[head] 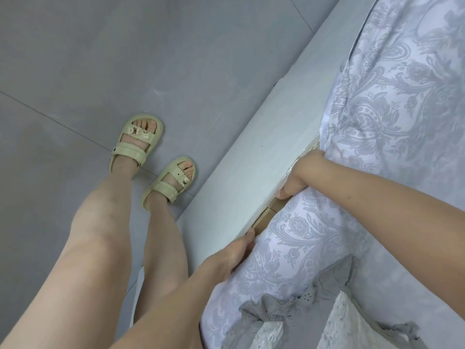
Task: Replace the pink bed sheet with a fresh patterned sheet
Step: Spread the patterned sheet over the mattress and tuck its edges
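Note:
A white sheet with a grey paisley pattern point(392, 117) covers the mattress on the right. My right hand point(299, 173) grips the sheet's edge at the mattress side, fingers tucked down between the mattress and the pale bed frame point(254, 167). My left hand point(236, 253) lies lower along the same edge, fingers pushed against the sheet into the gap. A strip of brown slat point(265, 219) shows in the gap between the two hands. No pink sheet is in view.
Grey frilled, lace-trimmed pillows point(334, 321) lie on the bed at the bottom right. My legs and feet in pale green sandals point(137, 142) stand on the grey tiled floor point(100, 59) beside the frame.

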`<state>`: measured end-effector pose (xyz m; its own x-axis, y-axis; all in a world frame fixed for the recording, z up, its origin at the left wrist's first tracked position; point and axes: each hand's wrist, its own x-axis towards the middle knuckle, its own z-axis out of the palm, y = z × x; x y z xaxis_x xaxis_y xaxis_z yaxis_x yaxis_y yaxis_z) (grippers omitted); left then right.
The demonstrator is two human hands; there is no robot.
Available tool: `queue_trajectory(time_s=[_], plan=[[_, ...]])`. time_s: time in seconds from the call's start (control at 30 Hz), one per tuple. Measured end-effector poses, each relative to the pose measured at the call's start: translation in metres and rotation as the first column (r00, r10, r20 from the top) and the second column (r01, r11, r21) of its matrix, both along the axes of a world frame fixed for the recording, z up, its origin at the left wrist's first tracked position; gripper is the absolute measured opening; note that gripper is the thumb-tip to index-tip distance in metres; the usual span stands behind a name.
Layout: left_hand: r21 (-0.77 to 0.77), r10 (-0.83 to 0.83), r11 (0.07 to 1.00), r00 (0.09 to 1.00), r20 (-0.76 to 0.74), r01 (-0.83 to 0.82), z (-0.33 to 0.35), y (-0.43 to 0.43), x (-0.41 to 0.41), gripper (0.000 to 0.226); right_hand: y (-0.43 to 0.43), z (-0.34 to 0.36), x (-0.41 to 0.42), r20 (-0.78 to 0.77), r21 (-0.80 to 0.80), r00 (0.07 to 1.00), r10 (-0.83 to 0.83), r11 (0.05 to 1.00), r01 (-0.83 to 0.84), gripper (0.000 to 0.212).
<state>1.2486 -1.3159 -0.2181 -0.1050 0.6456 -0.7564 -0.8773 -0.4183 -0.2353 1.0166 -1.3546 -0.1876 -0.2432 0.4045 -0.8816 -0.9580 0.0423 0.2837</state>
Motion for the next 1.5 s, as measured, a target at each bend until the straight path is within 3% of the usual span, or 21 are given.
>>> queue_trajectory(time_s=[0.13,0.23,0.27,0.3,0.33,0.4,0.43,0.47,0.53,0.6,0.67,0.73,0.8,0.9,1.03,1.1,1.23,1.3,1.37,1.43,1.5], plan=[[0.008,-0.202,0.978,0.953,-0.227,0.209,0.003,-0.015,-0.034,0.078,0.004,-0.002,0.009,0.039,0.011,0.998,0.042,0.999,-0.042,0.084],[-0.049,-0.202,0.979,0.951,-0.234,0.196,0.007,-0.039,-0.032,0.079,0.002,0.011,0.004,-0.008,-0.247,0.996,-0.091,0.965,0.086,0.078],[-0.082,-0.158,0.986,0.964,-0.215,0.143,0.007,-0.042,-0.029,0.076,0.003,0.019,0.004,-0.014,-0.438,0.983,-0.183,0.885,0.159,0.073],[-0.105,-0.108,0.991,0.974,-0.201,0.088,0.008,-0.044,-0.026,0.075,0.007,0.03,0.006,-0.02,-0.663,0.961,-0.275,0.723,0.193,0.069],[-0.106,-0.056,0.994,0.981,-0.184,0.037,0.007,-0.044,-0.022,0.074,0.016,0.043,0.007,-0.041,-0.861,0.938,-0.343,0.489,0.141,0.062],[-0.043,0.006,0.999,0.991,-0.137,-0.012,0.01,-0.041,-0.022,0.07,0.048,0.082,0.007,-0.172,-0.985,0.833,-0.526,0.071,-0.158,0.044],[-0.006,0.021,1.0,0.995,-0.093,-0.021,0.013,-0.038,-0.022,0.07,0.071,0.101,0.01,-0.214,-0.96,0.736,-0.642,0.0,-0.28,0.042],[0.04,0.032,0.999,0.998,-0.055,-0.029,0.014,-0.032,-0.024,0.073,0.093,0.112,0.017,-0.216,-0.944,0.615,-0.758,0.001,-0.33,0.045],[0.093,0.02,0.996,0.999,-0.047,-0.015,0.016,-0.023,-0.034,0.078,0.12,0.099,0.037,-0.098,-0.967,0.377,-0.921,-0.001,-0.254,0.059],[0.084,-0.031,0.996,0.992,-0.125,0.042,0.015,-0.021,-0.048,0.087,0.115,0.055,0.062,-0.062,-0.987,0.257,-0.965,0.02,-0.162,0.067],[0.025,-0.151,0.987,0.963,-0.222,0.161,0.013,-0.029,-0.058,0.088,0.105,0.016,0.075,-0.154,-0.978,0.205,-0.967,0.12,-0.168,0.064],[-0.066,-0.308,0.95,0.886,-0.347,0.304,0.004,-0.045,-0.068,0.059,0.104,-0.001,0.075,-0.225,-0.96,0.217,-0.95,0.178,-0.216,0.061],[-0.157,-0.415,0.91,0.84,-0.348,0.384,-0.004,-0.065,-0.085,0.046,0.103,-0.001,0.076,-0.32,-0.931,0.211,-0.924,0.266,-0.249,0.061],[-0.3,-0.234,0.941,0.944,-0.234,0.159,-0.002,-0.093,-0.124,0.047,0.08,0.001,0.088,-0.347,-0.932,0.132,-0.928,0.326,-0.158,0.067],[-0.483,-0.11,0.875,0.958,-0.266,-0.033,0.009,-0.135,-0.18,0.03,0.058,-0.008,0.088,-0.352,-0.936,0.061,-0.934,0.352,-0.008,0.082],[-0.53,-0.123,0.846,0.948,-0.295,-0.055,0.016,-0.155,-0.201,0.025,0.058,-0.008,0.084,-0.392,-0.918,0.065,-0.918,0.395,0.045,0.086],[-0.57,-0.119,0.814,0.931,-0.345,-0.107,0.04,-0.183,-0.239,0.023,0.056,0.027,0.077,-0.357,-0.888,0.212,-0.91,0.401,0.224,0.096],[-0.577,-0.111,0.806,0.926,-0.36,-0.128,0.047,-0.186,-0.256,0.023,0.061,0.06,0.053,-0.313,-0.87,0.272,-0.91,0.389,0.303,0.086],[-0.577,-0.096,0.805,0.93,-0.355,-0.138,0.051,-0.18,-0.275,0.023,0.062,0.093,0.01,-0.306,-0.916,0.337,-0.891,0.372,0.153,0.075],[-0.565,-0.075,0.813,0.935,-0.347,-0.145,0.058,-0.173,-0.291,0.023,0.057,0.111,-0.034,-0.203,-0.979,0.367,-0.908,0.183,-0.089,0.052],[-0.575,-0.071,0.806,0.942,-0.328,-0.14,0.061,-0.164,-0.315,0.025,0.051,0.112,-0.091,-0.094,-0.967,0.467,-0.879,-0.031,-0.253,0.039]])
